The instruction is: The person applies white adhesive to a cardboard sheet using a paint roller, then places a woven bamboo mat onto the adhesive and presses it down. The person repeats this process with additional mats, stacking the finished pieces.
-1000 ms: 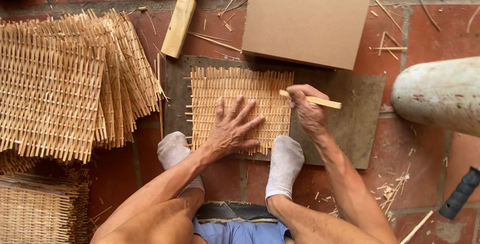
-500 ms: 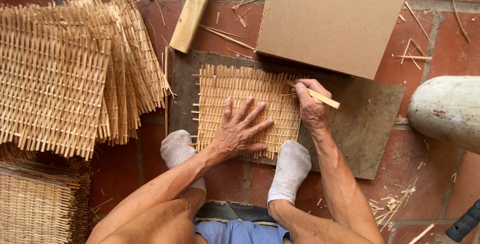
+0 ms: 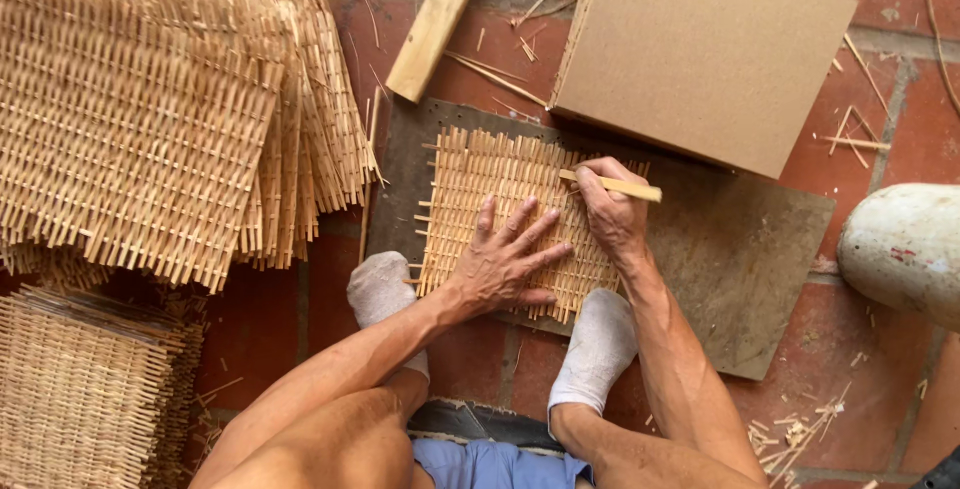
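Observation:
A small woven mat of pale bamboo strips (image 3: 480, 184) lies on a dark flat board (image 3: 740, 259) on the brick floor. My left hand (image 3: 505, 264) presses flat on the mat, fingers spread. At the mat's right edge, my right hand (image 3: 610, 209) grips a short flat bamboo stick (image 3: 625, 189) that points right. My two feet in white socks (image 3: 380, 289) rest at the board's near edge, one on each side of my arms.
A tall stack of finished woven mats (image 3: 150, 119) lies at the left, with more mats (image 3: 80, 399) at the lower left. A brown cardboard square (image 3: 700, 49) overlaps the board's far edge. A wooden bar (image 3: 435, 24) lies above the mat. A white rounded vessel (image 3: 905, 249) sits at the right.
The view has shifted, so everything sits slightly lower and further right in the frame. Both hands stay on the mat, the right one still holding the stick.

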The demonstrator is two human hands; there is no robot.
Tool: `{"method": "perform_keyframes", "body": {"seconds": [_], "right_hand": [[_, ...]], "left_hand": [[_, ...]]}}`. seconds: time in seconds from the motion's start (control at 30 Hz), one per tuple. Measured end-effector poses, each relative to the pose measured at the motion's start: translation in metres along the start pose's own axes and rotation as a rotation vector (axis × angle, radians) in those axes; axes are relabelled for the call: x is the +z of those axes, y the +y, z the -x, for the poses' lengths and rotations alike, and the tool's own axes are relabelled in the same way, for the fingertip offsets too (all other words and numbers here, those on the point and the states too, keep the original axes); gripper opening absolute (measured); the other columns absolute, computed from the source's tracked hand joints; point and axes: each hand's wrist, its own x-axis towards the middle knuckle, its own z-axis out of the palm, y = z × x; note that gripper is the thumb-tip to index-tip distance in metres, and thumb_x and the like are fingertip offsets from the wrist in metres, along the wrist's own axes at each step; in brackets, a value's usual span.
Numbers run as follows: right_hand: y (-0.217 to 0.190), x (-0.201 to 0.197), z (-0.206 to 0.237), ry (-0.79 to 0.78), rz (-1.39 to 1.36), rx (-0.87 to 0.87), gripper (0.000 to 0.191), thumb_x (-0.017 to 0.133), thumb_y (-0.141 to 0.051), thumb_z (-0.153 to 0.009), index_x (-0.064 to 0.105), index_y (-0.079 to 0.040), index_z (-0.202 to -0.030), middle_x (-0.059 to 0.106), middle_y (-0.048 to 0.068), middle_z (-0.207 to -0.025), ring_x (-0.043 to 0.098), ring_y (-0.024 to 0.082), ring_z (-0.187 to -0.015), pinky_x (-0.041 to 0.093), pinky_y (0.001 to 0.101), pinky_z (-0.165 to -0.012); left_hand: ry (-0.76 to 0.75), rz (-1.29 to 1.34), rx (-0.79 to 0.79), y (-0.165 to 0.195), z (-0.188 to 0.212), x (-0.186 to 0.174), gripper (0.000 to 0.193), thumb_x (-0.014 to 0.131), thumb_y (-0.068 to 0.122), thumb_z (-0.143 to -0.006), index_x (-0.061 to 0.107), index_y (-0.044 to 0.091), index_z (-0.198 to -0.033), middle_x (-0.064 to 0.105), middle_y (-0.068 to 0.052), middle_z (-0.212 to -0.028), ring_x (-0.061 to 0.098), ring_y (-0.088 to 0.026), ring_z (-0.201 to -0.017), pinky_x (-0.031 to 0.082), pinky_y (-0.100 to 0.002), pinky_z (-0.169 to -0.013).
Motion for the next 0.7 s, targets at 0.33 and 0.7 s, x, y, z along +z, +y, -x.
{"method": "perform_keyframes", "body": {"seconds": [0.33,0.7], "right_hand": [[-0.007,0.012,-0.013,-0.038,0.132,-0.02,0.016,0.064,-0.012,-0.101,0.074,0.0,-0.1,0.074,0.006,-0.081,0.065,0.009,-0.07,0.051,0.0234,-0.06],[-0.003,0.036,-0.014,-0.117,0.183,-0.141,0.017,0.063,-0.013,-0.103,0.073,0.001,-0.102,0.072,0.006,-0.079,0.066,0.012,-0.068,0.053,0.0274,-0.058]], "left_hand": [[0.009,0.014,-0.014,0.0,0.0,0.002,0.09,0.042,0.092,-0.085,0.042,0.04,-0.159,0.021,-0.009,-0.173,0.006,-0.037,-0.159,-0.01,-0.069,-0.122],[0.041,-0.059,-0.008,-0.001,-0.002,0.007,0.096,0.036,0.096,-0.085,0.041,0.038,-0.161,0.021,-0.012,-0.173,0.003,-0.038,-0.159,-0.014,-0.067,-0.121]]}}
